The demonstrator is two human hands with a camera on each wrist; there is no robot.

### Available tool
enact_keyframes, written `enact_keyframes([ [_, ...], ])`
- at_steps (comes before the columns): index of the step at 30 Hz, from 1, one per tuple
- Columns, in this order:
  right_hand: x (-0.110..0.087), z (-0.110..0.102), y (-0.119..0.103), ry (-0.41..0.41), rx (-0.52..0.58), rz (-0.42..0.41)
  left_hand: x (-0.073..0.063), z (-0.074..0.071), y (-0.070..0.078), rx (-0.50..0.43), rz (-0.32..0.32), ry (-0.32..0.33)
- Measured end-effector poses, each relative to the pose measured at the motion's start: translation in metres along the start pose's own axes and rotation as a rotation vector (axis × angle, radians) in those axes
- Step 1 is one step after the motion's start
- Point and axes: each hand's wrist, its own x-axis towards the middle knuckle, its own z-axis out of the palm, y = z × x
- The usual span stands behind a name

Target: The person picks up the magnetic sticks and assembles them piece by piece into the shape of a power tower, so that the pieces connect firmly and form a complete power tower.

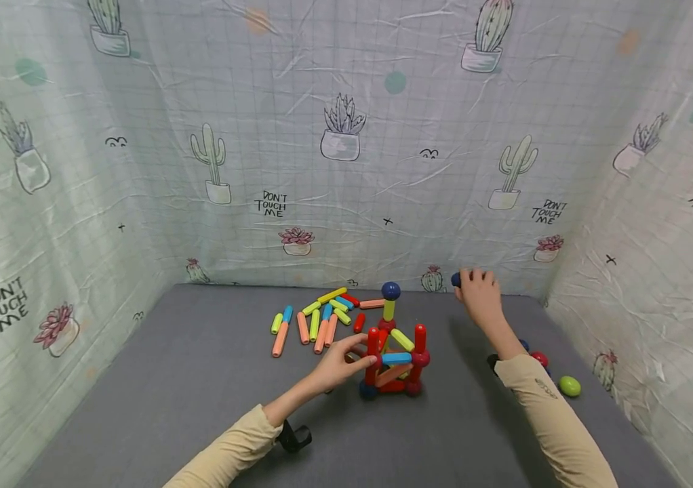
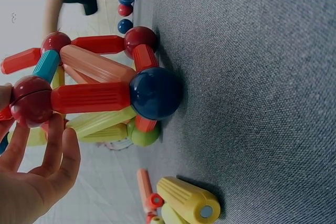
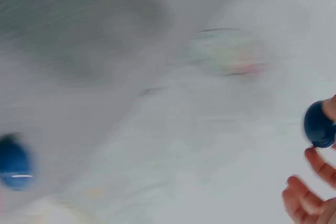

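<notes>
A frame built of magnetic sticks and balls stands on the grey surface; a light blue stick (image 1: 397,358) spans its near upper side. My left hand (image 1: 333,366) pinches a red ball (image 2: 31,100) at the frame's upper left corner. Below that ball, a red stick (image 2: 92,97) runs down to a dark blue ball (image 2: 156,94). At the back of the frame, another blue ball (image 1: 390,291) tops an upright yellow-green stick (image 1: 388,310). Raised to the right of the frame, my right hand (image 1: 482,297) holds a dark blue ball (image 3: 318,125) in its fingertips.
Loose sticks in several colours, among them an orange stick (image 1: 303,328), lie left of and behind the frame. At the right, a green ball (image 1: 569,386) and a red ball (image 1: 540,359) lie near the right arm. A patterned curtain (image 1: 383,183) surrounds the back and sides.
</notes>
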Motion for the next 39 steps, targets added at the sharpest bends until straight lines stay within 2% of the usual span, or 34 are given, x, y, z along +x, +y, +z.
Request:
enact_keyframes([
  [1, 0.005, -0.012, -0.009, 0.062, 0.027, -0.059, 0.000, 0.000, 0.000, 0.002, 0.001, -0.001],
  [3, 0.012, -0.037, -0.024, 0.126, 0.140, -0.160, 0.000, 0.000, 0.000, 0.001, 0.001, -0.001],
  [6, 0.014, -0.071, -0.041, 0.110, 0.342, -0.270, 0.001, 0.000, 0.000, -0.001, -0.013, 0.001],
  [8, 0.010, -0.088, -0.049, 0.074, 0.432, -0.322, 0.002, -0.001, -0.001, -0.005, -0.023, 0.003],
  [10, 0.004, -0.100, -0.055, 0.054, 0.454, -0.374, 0.002, -0.002, -0.001, -0.006, -0.026, 0.010],
  [13, -0.004, -0.107, -0.061, 0.032, 0.416, -0.448, 0.001, -0.003, 0.000, -0.007, -0.023, 0.019],
  [17, -0.012, -0.108, -0.067, 0.021, 0.367, -0.489, 0.000, -0.005, 0.001, 0.005, -0.012, 0.023],
  [22, -0.018, -0.110, -0.066, 0.008, 0.387, -0.453, -0.002, -0.004, 0.000, 0.020, -0.014, 0.027],
  [26, -0.023, -0.110, -0.060, -0.030, 0.458, -0.371, -0.002, -0.003, 0.000, 0.018, -0.020, 0.026],
  [29, -0.028, -0.103, -0.042, 0.024, 0.482, -0.281, -0.002, -0.002, 0.001, 0.010, -0.024, 0.019],
  [33, -0.040, -0.075, 0.002, 0.104, 0.383, -0.171, -0.001, 0.000, 0.002, 0.013, -0.015, 0.013],
  [34, -0.045, -0.067, 0.013, 0.092, 0.342, -0.136, 0.000, 0.001, 0.002, 0.016, -0.012, 0.011],
  [36, -0.059, -0.052, 0.032, 0.016, 0.262, -0.066, -0.001, 0.001, 0.001, 0.022, -0.009, 0.010],
  [39, -0.079, -0.035, 0.052, -0.165, 0.193, 0.029, -0.001, 0.002, 0.000, 0.021, -0.013, 0.008],
])
